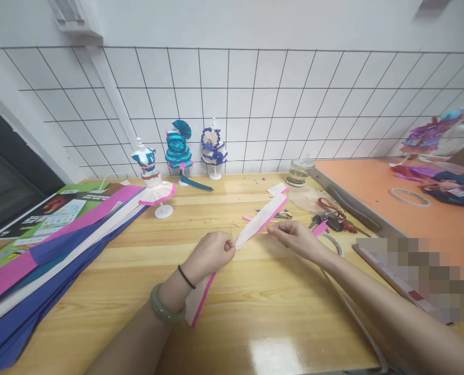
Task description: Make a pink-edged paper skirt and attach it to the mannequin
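Observation:
My left hand pinches a white crepe paper strip with a pink edge near its middle, where the paper gathers narrow. One end runs up and away to the right; the other hangs below my left wrist. My right hand is closed just right of the strip, its thumb and forefinger together on a thin pinkish strip, too small to make out well. A small dress form in a white skirt with a pink hem stands beyond my left hand.
Long crepe paper lengths lie at left over a printed sheet. Two dressed forms, one teal and one white and blue, stand by the wall. Keys, a tape roll, a glass jar and a phone-like object are at right.

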A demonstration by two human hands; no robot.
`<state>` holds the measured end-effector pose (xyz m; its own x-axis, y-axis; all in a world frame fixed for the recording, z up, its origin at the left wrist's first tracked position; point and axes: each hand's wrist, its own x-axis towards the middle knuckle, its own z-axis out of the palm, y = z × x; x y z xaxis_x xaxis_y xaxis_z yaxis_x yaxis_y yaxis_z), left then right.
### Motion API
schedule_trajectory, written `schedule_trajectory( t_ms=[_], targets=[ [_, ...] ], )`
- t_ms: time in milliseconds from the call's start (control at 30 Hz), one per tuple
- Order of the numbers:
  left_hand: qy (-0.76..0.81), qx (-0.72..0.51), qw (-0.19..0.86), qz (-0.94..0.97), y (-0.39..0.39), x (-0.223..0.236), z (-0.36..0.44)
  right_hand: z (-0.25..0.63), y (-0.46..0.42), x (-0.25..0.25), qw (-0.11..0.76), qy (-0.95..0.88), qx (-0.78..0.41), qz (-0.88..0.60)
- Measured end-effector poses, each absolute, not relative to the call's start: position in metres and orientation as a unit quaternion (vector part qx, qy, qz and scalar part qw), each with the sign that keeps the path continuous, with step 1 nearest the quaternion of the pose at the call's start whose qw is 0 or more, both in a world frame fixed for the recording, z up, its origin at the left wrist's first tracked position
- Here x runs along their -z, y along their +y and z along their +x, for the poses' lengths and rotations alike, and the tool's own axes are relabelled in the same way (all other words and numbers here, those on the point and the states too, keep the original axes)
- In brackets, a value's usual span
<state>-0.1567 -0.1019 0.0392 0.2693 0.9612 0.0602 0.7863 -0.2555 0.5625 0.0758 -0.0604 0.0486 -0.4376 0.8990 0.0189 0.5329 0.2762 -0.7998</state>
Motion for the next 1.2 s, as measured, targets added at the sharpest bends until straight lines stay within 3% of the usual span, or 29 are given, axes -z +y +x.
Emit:
schedule_trajectory(
  t_ms=[167, 300, 400, 467, 600, 767, 1000, 1100, 1200],
  targets=[
    [0.581, -0.211, 0.220, 0.755, -0.102, -0.048, -0.160, 0.095, -0.080, -0.048, 0.163, -0.782, -0.405, -0.445],
    [0.567, -0.234, 0.172, 0.771, -0.105, -0.057, -0.158, 0.084, -0.084, -0.042, 0.232, -0.641, -0.538, -0.496],
    [0.532, -0.243, 0.104, 0.805, -0.110, -0.058, -0.150, 0.066, -0.073, -0.039, 0.299, -0.443, -0.710, -0.458],
    [0.496, -0.228, 0.060, 0.836, -0.115, -0.056, -0.143, 0.056, -0.059, -0.036, 0.345, -0.352, -0.756, -0.431],
    [0.436, -0.181, -0.006, 0.882, -0.121, -0.048, -0.132, 0.053, -0.031, -0.033, 0.412, -0.328, -0.732, -0.433],
    [0.417, -0.174, -0.013, 0.892, -0.118, -0.041, -0.132, 0.070, -0.003, -0.042, 0.466, -0.322, -0.692, -0.447],
    [0.484, -0.304, -0.035, 0.820, -0.095, -0.051, -0.172, 0.095, 0.020, -0.086, 0.541, -0.353, -0.641, -0.414],
    [0.540, -0.429, -0.061, 0.721, -0.083, -0.058, -0.196, 0.086, -0.004, -0.089, 0.515, -0.411, -0.652, -0.374],
    [0.564, -0.510, -0.066, 0.646, -0.076, -0.060, -0.208, 0.063, -0.046, -0.063, 0.355, -0.549, -0.668, -0.354]
  ],
)
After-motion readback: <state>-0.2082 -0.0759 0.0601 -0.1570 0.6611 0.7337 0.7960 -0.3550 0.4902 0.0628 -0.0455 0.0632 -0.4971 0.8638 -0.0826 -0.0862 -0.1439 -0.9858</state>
